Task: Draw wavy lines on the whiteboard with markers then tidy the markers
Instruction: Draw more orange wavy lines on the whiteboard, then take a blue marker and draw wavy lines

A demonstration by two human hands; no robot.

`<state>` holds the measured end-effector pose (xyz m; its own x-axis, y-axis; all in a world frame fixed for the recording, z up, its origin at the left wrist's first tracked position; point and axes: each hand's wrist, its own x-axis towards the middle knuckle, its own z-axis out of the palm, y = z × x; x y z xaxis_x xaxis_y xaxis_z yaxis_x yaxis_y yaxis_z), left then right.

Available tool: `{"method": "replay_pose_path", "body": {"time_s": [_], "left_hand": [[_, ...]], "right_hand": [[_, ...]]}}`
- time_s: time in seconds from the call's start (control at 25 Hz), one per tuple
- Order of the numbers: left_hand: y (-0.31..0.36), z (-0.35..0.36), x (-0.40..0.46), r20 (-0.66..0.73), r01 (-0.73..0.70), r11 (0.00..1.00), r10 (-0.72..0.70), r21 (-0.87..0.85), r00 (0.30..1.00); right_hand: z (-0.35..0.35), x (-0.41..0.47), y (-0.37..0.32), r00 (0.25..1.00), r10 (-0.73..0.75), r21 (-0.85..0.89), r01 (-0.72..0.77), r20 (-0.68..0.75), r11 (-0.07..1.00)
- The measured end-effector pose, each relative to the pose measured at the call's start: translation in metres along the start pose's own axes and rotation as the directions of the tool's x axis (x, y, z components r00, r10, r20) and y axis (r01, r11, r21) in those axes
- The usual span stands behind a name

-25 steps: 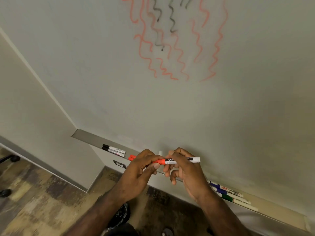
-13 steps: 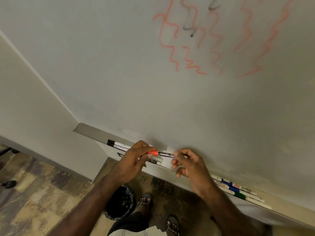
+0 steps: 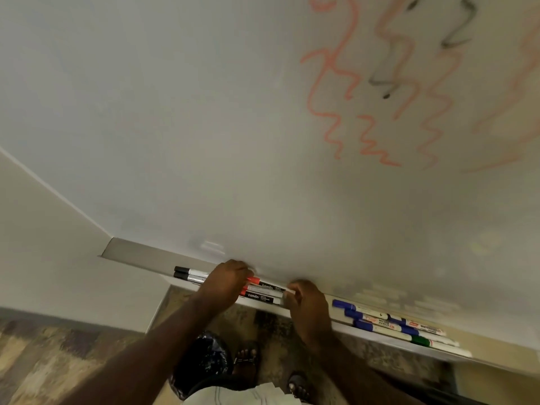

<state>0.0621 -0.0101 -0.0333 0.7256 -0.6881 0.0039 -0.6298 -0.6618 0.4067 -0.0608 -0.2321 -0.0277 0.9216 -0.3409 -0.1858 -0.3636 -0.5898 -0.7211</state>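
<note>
The whiteboard (image 3: 204, 127) carries orange wavy lines (image 3: 330, 92) and a few dark grey ones (image 3: 385, 80) near its upper right; the right-hand lines are blurred and run off the top edge. Along the bottom of the whiteboard runs a narrow grey ledge (image 3: 137, 254), and all the markers lie on it lengthwise.

Three orange-capped markers (image 3: 263, 292) with white and black printed barrels lie side by side in the middle of the ledge. The left hand (image 3: 225, 283) curls over their capped ends, and the right hand (image 3: 306, 305) curls over their white tail ends. The fingertips of both hands are hidden against the ledge, so which of the markers each hand pinches cannot be told.

Toward the left end of the ledge from the left hand, two black-capped markers (image 3: 188, 274) lie parallel, their tails hidden under that hand. Further along the ledge past the right hand sits a bunch of blue-capped markers (image 3: 368, 317) and one green-banded marker (image 3: 423, 340), their labels too blurred to read.

Below the ledge are a patchy mottled floor (image 3: 43, 361), a dark bin (image 3: 201, 363) with a shiny liner, and sandalled feet (image 3: 245, 361), partly cut off.
</note>
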Motion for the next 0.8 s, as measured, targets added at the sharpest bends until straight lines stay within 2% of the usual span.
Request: {"method": "replay_pose_path", "body": {"time_s": [0.08,0.2,0.36,0.48,0.64,0.72,0.8], "left_hand": [[-0.009,0.007,0.004,0.072,0.021,0.998,-0.026,0.062,0.997],[-0.016,0.013,0.005,0.133,0.064,0.997,-0.070,0.042,0.989],[-0.019,0.017,0.006,0.209,0.138,0.987,-0.118,-0.083,0.971],[-0.020,0.018,0.007,0.218,0.166,0.984,-0.148,-0.069,0.965],[-0.001,0.008,0.007,0.142,0.177,0.984,-0.177,0.013,0.974],[0.013,0.007,0.007,0.075,0.159,0.985,-0.164,0.061,0.984],[0.035,0.011,0.011,0.035,0.133,0.990,-0.134,0.041,0.990]], "right_hand": [[0.013,0.004,0.002,0.999,-0.011,-0.038,0.010,-0.031,0.999],[0.025,0.008,0.003,0.997,-0.053,-0.111,0.047,-0.054,0.993],[0.028,0.008,0.005,0.999,-0.048,-0.151,0.046,-0.004,0.987],[0.026,0.010,0.005,0.996,-0.064,-0.209,0.075,0.063,0.975],[0.018,0.008,0.009,0.995,-0.052,-0.221,0.070,0.089,0.973],[0.008,0.003,0.016,0.997,-0.066,-0.200,0.075,0.048,0.977],[-0.009,-0.006,0.028,0.997,-0.071,-0.181,0.066,-0.023,0.981]]}}
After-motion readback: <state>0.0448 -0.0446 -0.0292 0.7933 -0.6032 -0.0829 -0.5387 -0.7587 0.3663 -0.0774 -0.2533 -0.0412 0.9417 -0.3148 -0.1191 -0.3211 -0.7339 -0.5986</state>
